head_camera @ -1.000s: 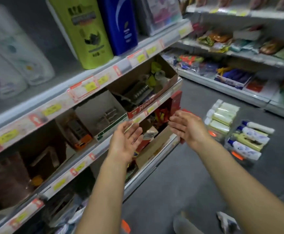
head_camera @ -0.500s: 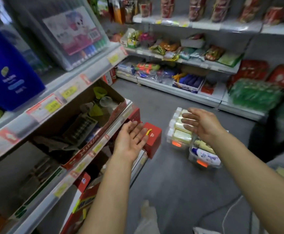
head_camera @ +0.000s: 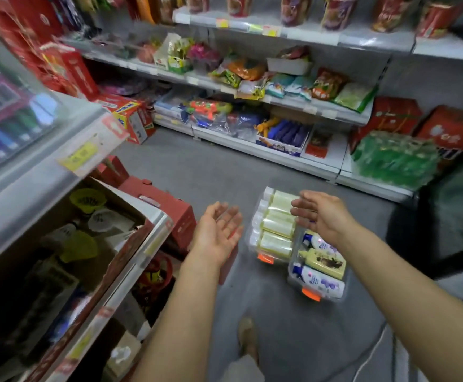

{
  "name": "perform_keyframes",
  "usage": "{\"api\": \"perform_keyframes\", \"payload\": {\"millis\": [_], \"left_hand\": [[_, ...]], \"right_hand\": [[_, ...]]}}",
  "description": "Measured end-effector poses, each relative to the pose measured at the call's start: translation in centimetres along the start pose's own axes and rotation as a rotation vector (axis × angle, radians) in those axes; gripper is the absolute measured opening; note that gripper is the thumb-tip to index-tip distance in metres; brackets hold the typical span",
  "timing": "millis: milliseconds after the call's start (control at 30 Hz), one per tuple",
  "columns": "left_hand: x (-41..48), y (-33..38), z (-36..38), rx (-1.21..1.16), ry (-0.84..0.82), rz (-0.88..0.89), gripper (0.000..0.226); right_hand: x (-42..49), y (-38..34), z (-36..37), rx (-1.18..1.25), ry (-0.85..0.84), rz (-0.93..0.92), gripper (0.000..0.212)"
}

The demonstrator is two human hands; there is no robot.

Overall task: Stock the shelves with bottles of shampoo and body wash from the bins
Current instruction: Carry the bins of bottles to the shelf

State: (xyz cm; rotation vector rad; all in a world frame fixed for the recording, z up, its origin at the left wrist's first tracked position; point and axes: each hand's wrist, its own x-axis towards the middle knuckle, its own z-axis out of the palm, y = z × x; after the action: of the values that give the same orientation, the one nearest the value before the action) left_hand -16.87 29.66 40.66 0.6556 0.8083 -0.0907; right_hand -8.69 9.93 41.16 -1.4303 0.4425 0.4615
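Two clear plastic bins stand on the grey floor ahead of me. The left bin (head_camera: 264, 260) holds several pale green bottles (head_camera: 277, 223) with white caps, lying side by side. The right bin (head_camera: 311, 295) holds white bottles with blue caps (head_camera: 318, 281) and a cream bottle (head_camera: 324, 262). My left hand (head_camera: 219, 232) is stretched out, palm up, fingers straight, empty, just left of the bins. Above the bins hovers my right hand (head_camera: 320, 213), fingers spread and empty, hiding part of the green bottles.
The shelf unit (head_camera: 67, 172) at my left carries cardboard boxes of goods. Red cartons (head_camera: 167, 205) sit on the floor by its end. A second shelf run (head_camera: 269, 154) with snacks and toys lines the far side of the aisle. My foot (head_camera: 248, 337) is below.
My view has swung right, away from the left shelf and toward the bins on the floor. Both empty hands stay held out, and the bins now lie just beyond and under them.
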Motion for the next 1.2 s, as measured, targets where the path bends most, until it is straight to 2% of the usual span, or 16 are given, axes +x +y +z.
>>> {"api": "perform_keyframes", "payload": {"millis": [267,567,867,967,1200], "left_hand": [[10.1,1.7,5.0,0.049,0.085,-0.032,0.021],[19.7,-1.5,9.4,0.016,0.173,-0.092,0.021],[26.5,-13.0,14.5,-0.277,0.417,-0.093,0.016],[28.1,-18.6,16.0,-0.392,0.514,-0.148,0.02],[31.9,-29.3,15.6,-0.475,0.693,-0.287,0.022]], "right_hand": [[11.3,-4.2,1.3,-0.097,-0.027,0.103,0.014],[22.8,-7.5,-6.0,-0.215,0.043,0.159,0.025],[34.7,-8.0,-13.5,-0.513,-0.118,0.278,0.006],[39.2,-7.6,-16.3,-0.621,-0.166,0.297,0.009],[47.2,-0.7,-21.4,-0.817,-0.181,0.381,0.009]]}}
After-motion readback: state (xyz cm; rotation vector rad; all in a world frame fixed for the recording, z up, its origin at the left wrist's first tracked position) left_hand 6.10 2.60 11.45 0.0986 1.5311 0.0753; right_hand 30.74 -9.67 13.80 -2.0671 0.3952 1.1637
